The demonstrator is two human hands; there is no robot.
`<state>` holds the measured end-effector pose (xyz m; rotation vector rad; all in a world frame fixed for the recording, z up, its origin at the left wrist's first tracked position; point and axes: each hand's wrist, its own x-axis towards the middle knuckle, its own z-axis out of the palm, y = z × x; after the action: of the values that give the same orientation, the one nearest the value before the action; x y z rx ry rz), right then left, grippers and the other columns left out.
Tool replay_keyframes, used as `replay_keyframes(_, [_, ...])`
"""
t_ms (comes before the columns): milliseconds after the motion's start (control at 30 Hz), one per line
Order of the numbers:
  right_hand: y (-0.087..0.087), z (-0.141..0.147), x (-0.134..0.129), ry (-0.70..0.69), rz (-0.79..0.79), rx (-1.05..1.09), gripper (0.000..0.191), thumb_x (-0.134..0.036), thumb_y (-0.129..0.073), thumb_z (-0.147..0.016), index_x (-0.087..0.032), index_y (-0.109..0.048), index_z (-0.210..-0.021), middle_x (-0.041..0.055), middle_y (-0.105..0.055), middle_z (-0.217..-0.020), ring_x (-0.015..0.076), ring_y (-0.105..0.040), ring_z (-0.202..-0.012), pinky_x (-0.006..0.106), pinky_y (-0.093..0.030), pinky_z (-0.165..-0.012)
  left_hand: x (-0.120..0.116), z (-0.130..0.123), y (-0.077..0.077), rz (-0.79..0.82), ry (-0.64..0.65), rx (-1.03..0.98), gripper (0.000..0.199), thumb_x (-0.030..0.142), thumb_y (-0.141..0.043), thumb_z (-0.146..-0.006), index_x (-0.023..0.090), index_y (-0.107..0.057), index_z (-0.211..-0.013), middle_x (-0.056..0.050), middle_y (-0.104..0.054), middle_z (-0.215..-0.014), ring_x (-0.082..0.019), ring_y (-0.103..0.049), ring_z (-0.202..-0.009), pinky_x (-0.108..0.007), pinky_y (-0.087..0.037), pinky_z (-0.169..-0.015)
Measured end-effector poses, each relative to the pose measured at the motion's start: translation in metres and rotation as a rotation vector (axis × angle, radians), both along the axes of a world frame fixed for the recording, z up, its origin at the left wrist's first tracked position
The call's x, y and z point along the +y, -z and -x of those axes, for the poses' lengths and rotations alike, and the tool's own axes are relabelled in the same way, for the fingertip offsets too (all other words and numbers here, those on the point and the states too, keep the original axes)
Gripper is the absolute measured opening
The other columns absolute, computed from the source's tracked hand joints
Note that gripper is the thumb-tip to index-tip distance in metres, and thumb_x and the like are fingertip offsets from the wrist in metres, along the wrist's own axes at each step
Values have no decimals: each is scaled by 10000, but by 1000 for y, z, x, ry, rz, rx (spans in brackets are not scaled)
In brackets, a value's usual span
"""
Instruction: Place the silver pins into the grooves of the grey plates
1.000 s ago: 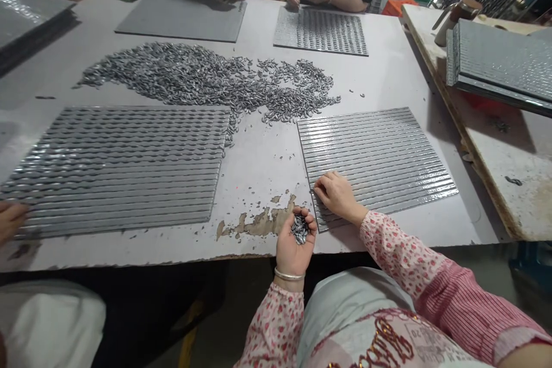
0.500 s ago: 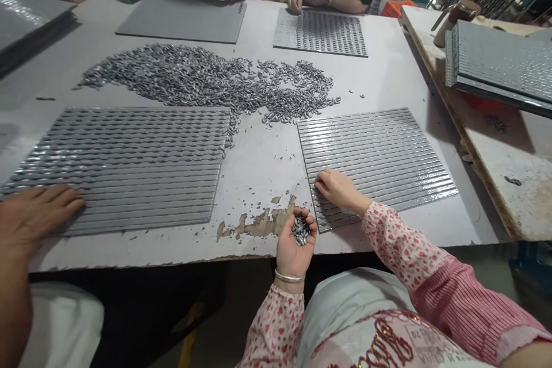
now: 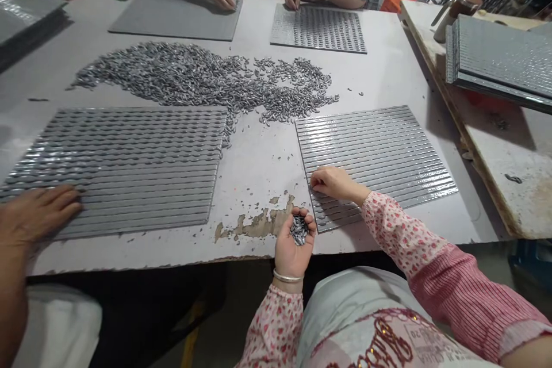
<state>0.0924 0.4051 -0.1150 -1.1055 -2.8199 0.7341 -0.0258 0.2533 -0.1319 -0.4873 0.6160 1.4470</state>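
Note:
Cupped palm up near the table's front edge, my left hand [image 3: 294,247] holds a small heap of shiny grey, seed-shaped pieces [image 3: 299,230]. My right hand [image 3: 334,182] rests at the left edge of a grey ridged board [image 3: 371,155], its fingers pinched together and pointing down. Whatever sits between those fingertips is too small to make out. Glossy rows run across this board, and separate bumps show along its lower left part. Behind the boards spreads a large pile of the same grey pieces [image 3: 181,75].
A co-worker's hand [image 3: 47,210] lies on another ridged board [image 3: 142,167] at left. Across the table [image 3: 254,172], other people's hands work over a plain board [image 3: 172,17] and a bumpy board [image 3: 319,29]. Stacked boards [image 3: 500,57] and a jug [image 3: 457,14] stand on the right side table.
My right hand has shifted slightly left along the board's edge. My left hand stays cupped around its pieces. Across the table, one person's hand has moved down onto the plain board.

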Motion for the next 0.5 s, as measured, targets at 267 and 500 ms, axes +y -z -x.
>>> replay_keyframes(267, [8, -11, 2, -23, 25, 245, 41, -177, -595, -817, -173, -636, -817, 10, -593, -787, 121, -511, -710, 219, -337, -608, -1, 1, -1, 45, -25, -18, 272, 153, -392, -904, 126, -663, -908, -81, -676, -941, -175, -623, -935, -316, -508, -821])
replay_keyframes(500, [-9, -18, -59, -138, 39, 436, 131, -296, -571, -865, -178, -616, -896, 44, -561, -834, 158, -489, -789, 273, -405, -707, -5, -12, -6, -8, -33, -18, 346, 177, -337, -929, 126, -678, -963, -93, -694, -987, -163, -615, -997, -300, -497, -866])
